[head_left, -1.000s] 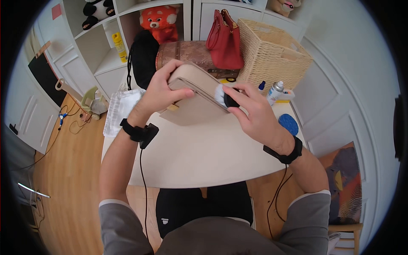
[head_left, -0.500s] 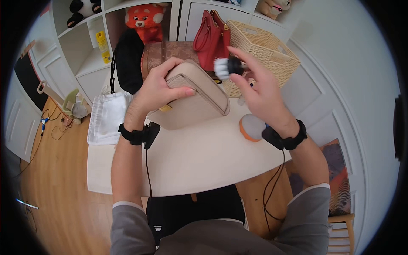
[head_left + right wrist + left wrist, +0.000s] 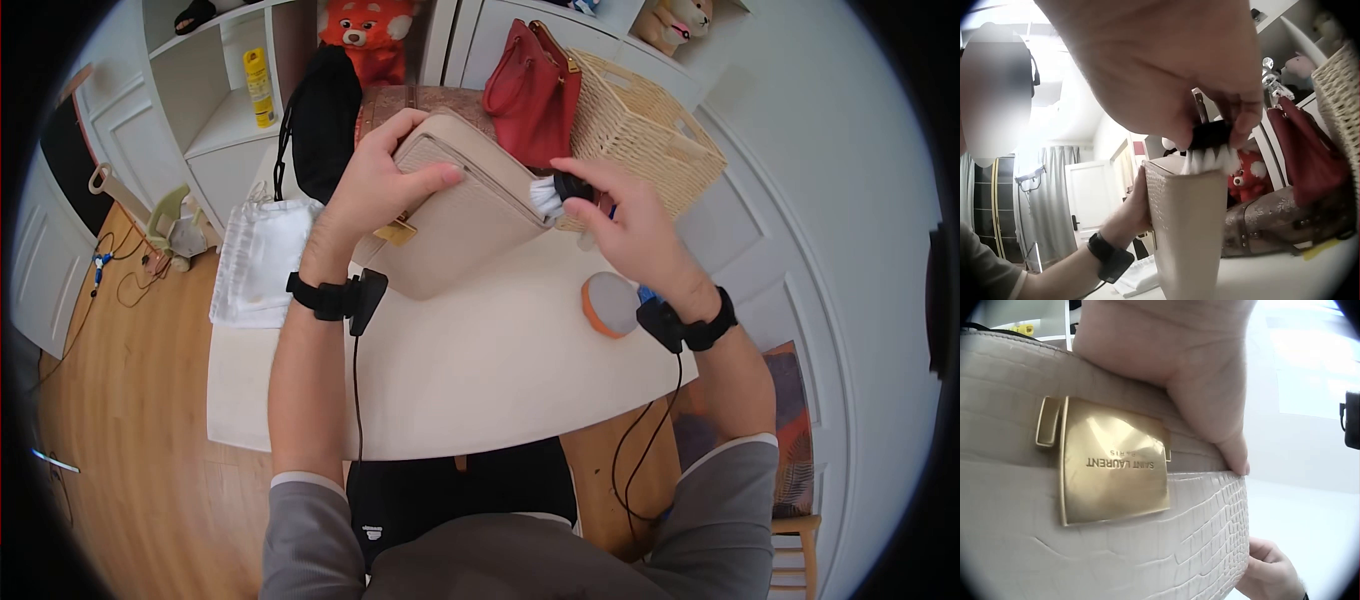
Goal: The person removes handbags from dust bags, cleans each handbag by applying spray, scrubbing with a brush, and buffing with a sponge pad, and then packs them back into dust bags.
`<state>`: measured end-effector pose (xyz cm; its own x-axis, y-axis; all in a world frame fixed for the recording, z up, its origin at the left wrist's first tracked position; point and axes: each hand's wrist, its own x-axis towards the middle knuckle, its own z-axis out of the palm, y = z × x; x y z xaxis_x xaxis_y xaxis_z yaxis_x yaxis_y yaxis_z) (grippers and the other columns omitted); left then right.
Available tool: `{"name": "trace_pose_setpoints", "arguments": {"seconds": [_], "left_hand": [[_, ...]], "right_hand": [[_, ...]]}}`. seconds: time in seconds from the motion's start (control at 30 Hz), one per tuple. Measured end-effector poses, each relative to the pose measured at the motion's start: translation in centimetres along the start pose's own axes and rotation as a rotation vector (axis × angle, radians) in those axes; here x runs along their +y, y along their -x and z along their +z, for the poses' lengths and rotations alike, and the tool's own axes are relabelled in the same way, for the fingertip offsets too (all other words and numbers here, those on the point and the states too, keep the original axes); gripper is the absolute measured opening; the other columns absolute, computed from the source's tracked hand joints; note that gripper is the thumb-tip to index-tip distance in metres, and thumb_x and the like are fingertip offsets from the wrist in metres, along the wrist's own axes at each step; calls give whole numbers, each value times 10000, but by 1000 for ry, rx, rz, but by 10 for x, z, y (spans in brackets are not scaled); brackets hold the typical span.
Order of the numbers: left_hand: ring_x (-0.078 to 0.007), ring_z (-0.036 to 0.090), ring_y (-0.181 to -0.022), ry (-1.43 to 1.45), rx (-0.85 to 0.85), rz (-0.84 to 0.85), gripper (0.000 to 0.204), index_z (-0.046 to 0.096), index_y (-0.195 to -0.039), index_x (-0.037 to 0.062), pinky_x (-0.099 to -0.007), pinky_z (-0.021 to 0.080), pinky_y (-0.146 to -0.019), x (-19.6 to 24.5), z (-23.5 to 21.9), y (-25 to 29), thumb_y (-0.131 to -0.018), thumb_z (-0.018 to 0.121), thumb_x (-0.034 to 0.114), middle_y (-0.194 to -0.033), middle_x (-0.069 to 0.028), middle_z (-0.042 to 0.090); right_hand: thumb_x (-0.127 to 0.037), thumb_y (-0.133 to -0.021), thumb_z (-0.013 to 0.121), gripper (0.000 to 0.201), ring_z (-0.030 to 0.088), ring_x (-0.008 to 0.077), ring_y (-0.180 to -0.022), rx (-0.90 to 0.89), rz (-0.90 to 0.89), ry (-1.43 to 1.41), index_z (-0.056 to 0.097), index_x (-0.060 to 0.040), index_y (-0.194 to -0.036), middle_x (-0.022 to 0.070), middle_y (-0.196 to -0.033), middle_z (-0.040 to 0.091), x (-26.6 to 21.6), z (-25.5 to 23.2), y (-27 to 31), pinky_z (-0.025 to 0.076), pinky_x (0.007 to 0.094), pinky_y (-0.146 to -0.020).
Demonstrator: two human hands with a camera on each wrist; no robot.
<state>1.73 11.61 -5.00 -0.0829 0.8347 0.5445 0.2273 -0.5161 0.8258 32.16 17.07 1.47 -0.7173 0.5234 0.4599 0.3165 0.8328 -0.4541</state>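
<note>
A beige crocodile-textured handbag (image 3: pixel 470 225) is held tilted above the table by my left hand (image 3: pixel 375 190), its thumb across the front and the fingers over the top edge. On its front sits a gold clasp plate (image 3: pixel 1116 465) marked Saint Laurent Paris. My right hand (image 3: pixel 635 220) pinches a small black-headed brush (image 3: pixel 573 188) between thumb and fingers. The brush's white bristles (image 3: pixel 1210 160) meet the bag's narrow side near a corner, in the right wrist view.
A round grey and orange pad (image 3: pixel 608 303) lies under my right forearm. White cloth (image 3: pixel 262 262) is at the left. Behind the bag stand a black pouch (image 3: pixel 322 125), a brown patterned bag (image 3: pixel 440 98), a red handbag (image 3: pixel 530 100) and a wicker basket (image 3: pixel 650 130).
My right hand lifted the brush off the bag's side, then brought it back to the side near the right corner. My left hand keeps its grip; the bag has turned slightly.
</note>
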Motion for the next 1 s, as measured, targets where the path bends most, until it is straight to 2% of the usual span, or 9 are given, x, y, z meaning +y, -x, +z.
{"name": "trace_pose_setpoints", "arguments": {"seconds": [0.13, 0.37, 0.6, 0.7, 0.77, 0.83, 0.9, 0.97, 1.0], "left_hand": [[-135, 644, -1052, -80, -64, 46, 573, 634, -1285, 23, -306, 533, -947, 18, 15, 5, -806, 890, 205, -1130, -46, 694], [-143, 656, -1055, -195, -89, 82, 580, 642, -1267, 15, -313, 543, -940, 30, 29, 8, -792, 913, 209, -1135, -54, 713], [-160, 708, -1001, -103, 54, 20, 625, 663, -1264, 18, -323, 585, -886, 2, 7, 1, -785, 951, 298, -1114, -80, 740], [-144, 659, -1035, -98, -2, 22, 580, 639, -1278, 16, -313, 549, -931, 19, 20, 6, -795, 907, 195, -1098, -51, 706], [-145, 661, -1040, -141, -66, 70, 614, 637, -1284, 18, -314, 549, -931, 26, 26, 9, -780, 928, 212, -1107, -54, 706], [-163, 691, -1023, -174, -94, 100, 627, 654, -1271, 18, -325, 566, -913, 27, 34, 9, -770, 944, 260, -1102, -80, 729], [-181, 722, -1006, -211, -120, 123, 644, 672, -1257, 17, -337, 583, -895, 29, 37, 10, -760, 961, 308, -1097, -107, 751], [-189, 726, -1003, -245, -89, 162, 645, 669, -1263, 17, -341, 585, -888, 29, 37, 11, -762, 957, 303, -1097, -111, 752], [-189, 726, -1003, -246, -86, 160, 645, 669, -1263, 17, -341, 585, -888, 29, 35, 11, -762, 957, 303, -1097, -111, 752]], "right_hand": [[-12, -949, 698, 411, 659, 180, -875, 220, -147, -120, 661, -28, -1358, 120, -1114, 685, -12, 2, -18, 532, 290, -752], [-33, -933, 700, 400, 696, 305, -938, 122, -319, 48, 679, -18, -1332, 178, -1178, 674, -39, 11, -22, 555, 350, -822], [2, -932, 699, 390, 650, 259, -836, 10, -55, 18, 687, -19, -1322, 153, -1106, 670, -4, 0, 15, 533, 327, -764], [7, -937, 701, 414, 638, 211, -825, -17, -15, 1, 670, -27, -1348, 134, -1083, 669, -1, -10, 8, 521, 304, -750], [21, -946, 690, 472, 607, 114, -889, 123, -75, -27, 653, -34, -1413, 80, -1150, 703, -15, -7, -5, 498, 259, -801], [13, -950, 682, 452, 622, 139, -929, 144, -120, -146, 655, -24, -1400, 96, -1156, 702, -24, 6, -13, 500, 261, -830], [-25, -956, 694, 391, 648, 191, -845, 236, -369, -9, 667, -34, -1346, 130, -1132, 684, -28, 15, -17, 527, 286, -736], [-38, -954, 702, 402, 651, 190, -850, 231, -367, 27, 665, -29, -1355, 136, -1149, 681, -24, 12, -15, 534, 292, -730], [-14, -955, 688, 416, 647, 176, -896, 165, -247, 2, 662, -19, -1370, 128, -1138, 694, -19, 9, -11, 527, 285, -777]]}}
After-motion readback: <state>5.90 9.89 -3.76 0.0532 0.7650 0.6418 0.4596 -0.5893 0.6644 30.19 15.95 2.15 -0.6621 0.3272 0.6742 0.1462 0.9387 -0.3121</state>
